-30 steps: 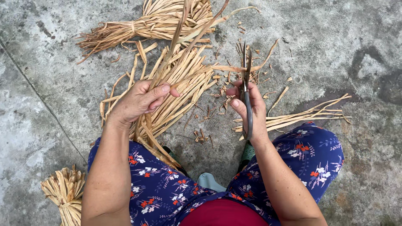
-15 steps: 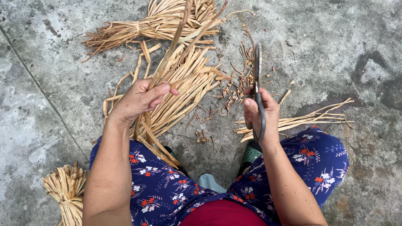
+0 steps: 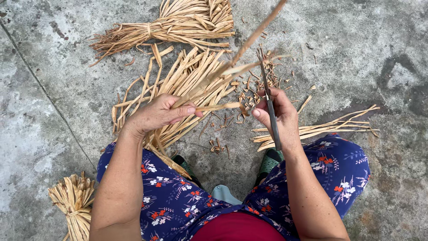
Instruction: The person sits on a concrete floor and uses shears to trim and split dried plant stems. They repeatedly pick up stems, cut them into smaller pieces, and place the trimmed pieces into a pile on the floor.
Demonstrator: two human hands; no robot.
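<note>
At frame centre the left hand (image 3: 158,115) pinches a dry strip (image 3: 232,62), right hand (image 3: 278,117) gripping a knife (image 3: 269,105); tied bundles (image 3: 174,24) lie finished, loose strips (image 3: 187,85) remain.

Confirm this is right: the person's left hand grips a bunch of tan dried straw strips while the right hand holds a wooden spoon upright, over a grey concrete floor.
Not quite. The right hand holds a thin dark metal blade, not a wooden spoon, as the head view shows. The rest stands: the left hand grips a bunch of tan dried straw strips, over the grey concrete floor.
</note>
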